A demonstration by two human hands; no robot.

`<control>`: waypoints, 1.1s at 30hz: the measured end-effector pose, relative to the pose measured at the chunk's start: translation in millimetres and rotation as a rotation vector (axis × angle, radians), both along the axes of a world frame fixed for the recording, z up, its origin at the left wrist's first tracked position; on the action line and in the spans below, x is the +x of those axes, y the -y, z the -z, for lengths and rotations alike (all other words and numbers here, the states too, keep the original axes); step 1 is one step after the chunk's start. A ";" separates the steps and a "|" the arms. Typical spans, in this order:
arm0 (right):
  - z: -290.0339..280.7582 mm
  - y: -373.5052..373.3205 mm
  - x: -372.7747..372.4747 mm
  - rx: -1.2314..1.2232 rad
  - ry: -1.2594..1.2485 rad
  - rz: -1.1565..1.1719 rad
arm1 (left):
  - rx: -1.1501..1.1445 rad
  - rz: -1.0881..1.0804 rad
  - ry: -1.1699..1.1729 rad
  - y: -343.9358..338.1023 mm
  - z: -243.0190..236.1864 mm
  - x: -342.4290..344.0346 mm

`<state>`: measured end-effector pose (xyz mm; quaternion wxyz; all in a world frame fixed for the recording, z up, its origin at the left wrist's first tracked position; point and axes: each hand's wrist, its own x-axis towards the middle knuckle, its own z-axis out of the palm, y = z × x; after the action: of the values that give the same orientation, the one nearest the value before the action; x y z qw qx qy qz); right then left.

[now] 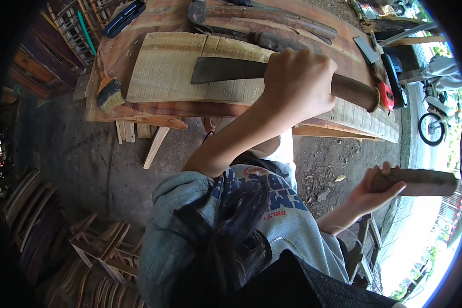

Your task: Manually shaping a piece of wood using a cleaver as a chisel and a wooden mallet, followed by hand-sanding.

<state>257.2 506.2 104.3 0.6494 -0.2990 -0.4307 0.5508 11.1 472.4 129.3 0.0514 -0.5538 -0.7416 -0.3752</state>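
Note:
My left hand (300,79) is wrapped round a wood chisel with a wide dark blade (228,71) and a brown wooden handle (357,92). Its blade points left, low over a pale wooden board (164,77); whether the edge touches the wood I cannot tell. Crosswise cut lines show near the board's far edge. Out to the right, away from the bench, my right hand (377,189) grips a thick, round wooden mallet (421,182), its far end pointing right and slightly blurred.
The board lies on a reddish wooden bench (113,59). A brush (110,95) and a dark blue tool (124,18) are at left. Long wooden-handled tools (272,14) lie behind the board. A red tape measure (386,96) sits right. Wooden frames (110,246) stand lower left.

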 end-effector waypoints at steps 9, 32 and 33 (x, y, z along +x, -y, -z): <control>20.6 -3.8 -13.4 -0.139 -0.017 -0.150 | -0.170 -0.128 0.026 27.0 6.8 -40.0; 24.1 24.2 -71.5 -0.142 -0.101 -0.126 | 0.025 -0.183 -0.006 55.6 -5.1 -61.6; 41.4 37.6 -71.7 -0.044 0.083 -0.333 | 0.018 -0.188 -0.013 55.5 -5.8 -61.8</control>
<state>185.5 468.7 62.9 0.5242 -0.2602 -0.4888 0.6470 -50.7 416.9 135.1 0.0960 -0.4835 -0.7866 -0.3718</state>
